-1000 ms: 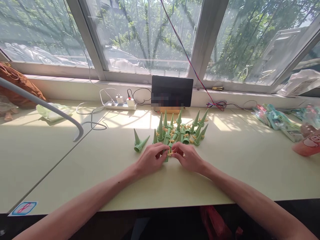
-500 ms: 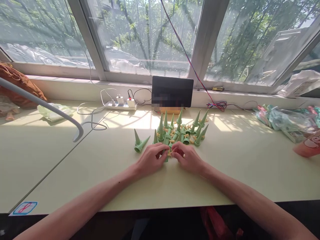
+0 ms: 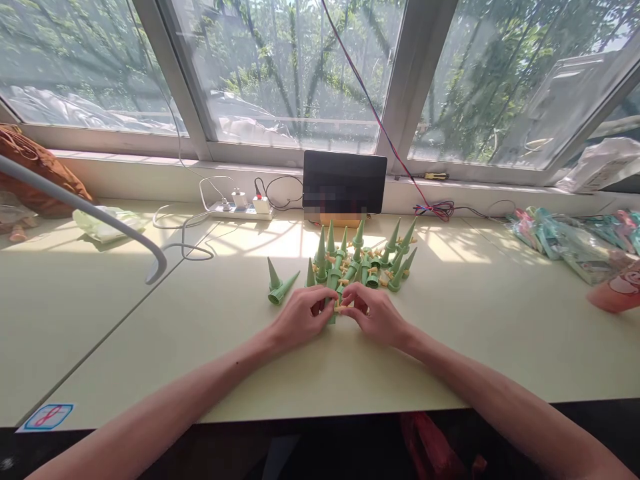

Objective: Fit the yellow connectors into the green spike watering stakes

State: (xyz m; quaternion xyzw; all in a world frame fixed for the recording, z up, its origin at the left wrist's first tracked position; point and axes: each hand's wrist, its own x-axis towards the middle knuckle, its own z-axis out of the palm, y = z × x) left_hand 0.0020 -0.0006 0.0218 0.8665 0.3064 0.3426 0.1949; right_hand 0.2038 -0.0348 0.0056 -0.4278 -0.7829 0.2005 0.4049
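Near the front of the pile my left hand [image 3: 304, 313] is closed on a green plant watering spike [image 3: 333, 319], mostly hidden by the fingers. My right hand [image 3: 376, 315] pinches a small yellow valve [image 3: 339, 309] that sits against the side of this spike. Just beyond both hands lies a cluster of similar green spikes [image 3: 321, 260], many with yellow valves, some upright and some on their sides. Left of the cluster are two more green spikes [image 3: 276, 291], one upright and one lying down.
A dark tablet [image 3: 345, 181] on a stand is behind the cluster. To its left is a power strip [image 3: 220, 212] with plugs and white cables. A grey bent tube [image 3: 125, 230] crosses the left side. Plastic bags [image 3: 575, 247] and a red cup [image 3: 617, 290] are on the right.
Both hands stay almost in place. The fingertips of my right hand have shifted slightly at the yellow valve, and more of the valve shows between the hands.
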